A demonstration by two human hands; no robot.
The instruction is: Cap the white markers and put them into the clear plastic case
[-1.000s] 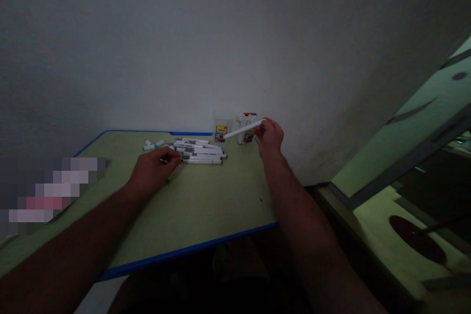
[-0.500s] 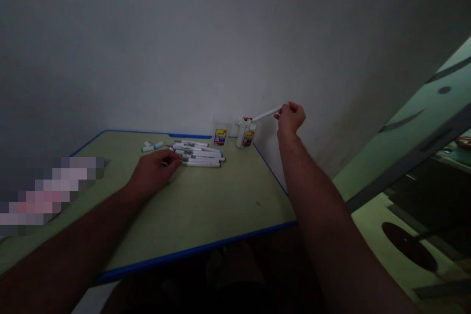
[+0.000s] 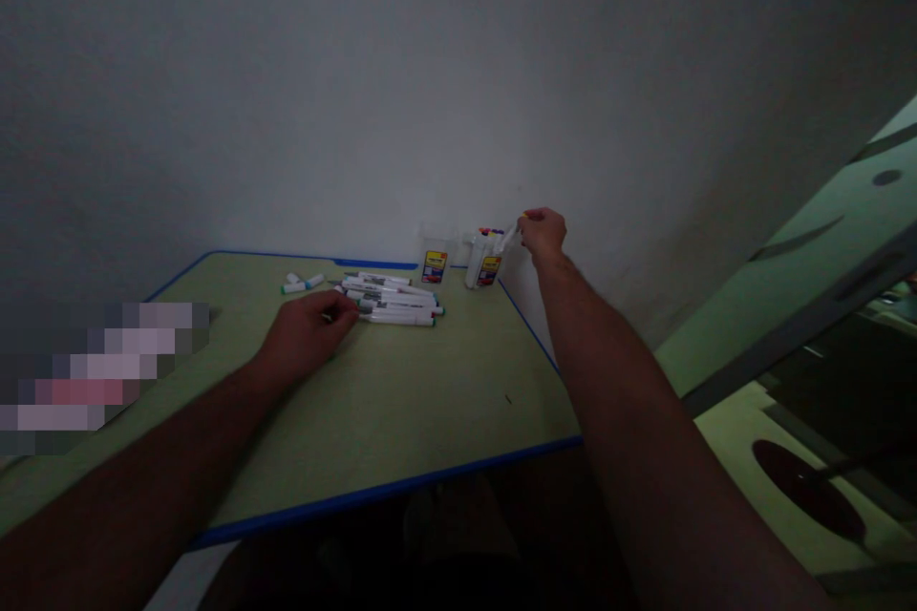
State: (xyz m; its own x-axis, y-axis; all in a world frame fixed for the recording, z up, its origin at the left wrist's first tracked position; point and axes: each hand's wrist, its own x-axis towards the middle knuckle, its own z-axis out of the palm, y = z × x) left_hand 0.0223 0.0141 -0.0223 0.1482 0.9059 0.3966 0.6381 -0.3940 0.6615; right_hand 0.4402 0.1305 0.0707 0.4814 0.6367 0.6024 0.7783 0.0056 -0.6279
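My right hand [image 3: 543, 231] pinches a white marker [image 3: 511, 237] by its yellow-tipped end. The marker slants down to the top of a clear plastic case [image 3: 486, 271] that holds several markers with coloured ends. To its left stands a second clear case [image 3: 434, 265] with a yellow and dark label. My left hand [image 3: 307, 329] rests at the left ends of a pile of white markers [image 3: 397, 300], fingers curled and pressed together. What they grip, if anything, is hidden. A bit of green shows below that hand.
A few short white and green pieces [image 3: 304, 284] lie behind my left hand. The pale table [image 3: 401, 410] has a blue edge and stands against a grey wall [image 3: 358, 115]. A blurred pinkish item [image 3: 107, 368] is at left. A dark round disc [image 3: 808, 489] is at lower right.
My right hand has moved left and slightly down, bringing the marker closer to the case and steeper. My left hand stays at the pile. The view has shifted slightly.
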